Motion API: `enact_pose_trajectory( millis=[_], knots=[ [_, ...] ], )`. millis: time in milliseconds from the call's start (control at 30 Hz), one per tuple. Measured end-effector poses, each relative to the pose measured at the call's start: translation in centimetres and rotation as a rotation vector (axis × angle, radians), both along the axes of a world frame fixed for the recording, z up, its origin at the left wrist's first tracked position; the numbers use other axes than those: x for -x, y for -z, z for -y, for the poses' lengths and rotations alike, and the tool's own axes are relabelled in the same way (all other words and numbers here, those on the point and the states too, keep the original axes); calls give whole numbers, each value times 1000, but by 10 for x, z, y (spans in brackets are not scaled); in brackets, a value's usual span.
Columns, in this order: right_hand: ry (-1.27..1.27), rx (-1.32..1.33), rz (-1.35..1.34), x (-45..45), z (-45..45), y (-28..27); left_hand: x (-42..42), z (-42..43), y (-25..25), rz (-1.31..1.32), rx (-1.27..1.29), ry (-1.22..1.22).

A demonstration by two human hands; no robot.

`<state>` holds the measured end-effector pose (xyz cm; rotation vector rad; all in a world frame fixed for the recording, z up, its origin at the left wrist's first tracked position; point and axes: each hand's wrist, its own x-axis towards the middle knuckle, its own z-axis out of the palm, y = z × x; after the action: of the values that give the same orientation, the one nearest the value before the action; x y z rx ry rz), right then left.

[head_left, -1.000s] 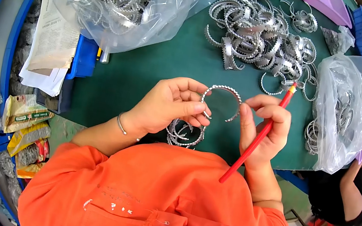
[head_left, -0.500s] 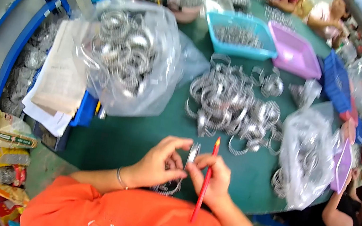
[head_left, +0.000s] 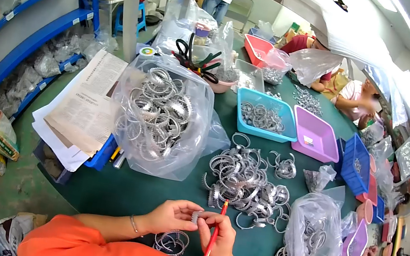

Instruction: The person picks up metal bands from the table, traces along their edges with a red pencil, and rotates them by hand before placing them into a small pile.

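A small silvery toothed metal band is pinched between my left hand and my right hand. A red pencil also sits in my right hand, its tip pointing away from me. Several similar metal rings lie on the table by my left wrist, close to my body. Beyond my hands is a loose heap of toothed metal rings. To its left stands a clear plastic bag full of the same rings.
A turquoise tray of rings and a pink-purple tray stand behind the heap. Another plastic bag with rings is at right. Newspaper lies at left, and black-handled pliers sit at the back. Other people sit around the table.
My view has tilted up, so the table and hands appear lower and more of the room shows. Both hands stay together at the metal band, and the pencil remains in my right hand.
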<state>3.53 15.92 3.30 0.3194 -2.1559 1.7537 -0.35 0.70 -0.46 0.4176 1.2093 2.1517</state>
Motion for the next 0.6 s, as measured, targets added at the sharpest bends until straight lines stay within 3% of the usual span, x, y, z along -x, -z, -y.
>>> enact_pose_trajectory(
  millis=[100,500,600],
  knots=[
    [46,-87,43,1,-2,5,2,5,7,214,-66,65],
    [39,-166,278,2,1,-4,0,11,10,211,-99,132],
    [11,-151,199,4,0,2,0,11,9,271,-134,135]
  ],
)
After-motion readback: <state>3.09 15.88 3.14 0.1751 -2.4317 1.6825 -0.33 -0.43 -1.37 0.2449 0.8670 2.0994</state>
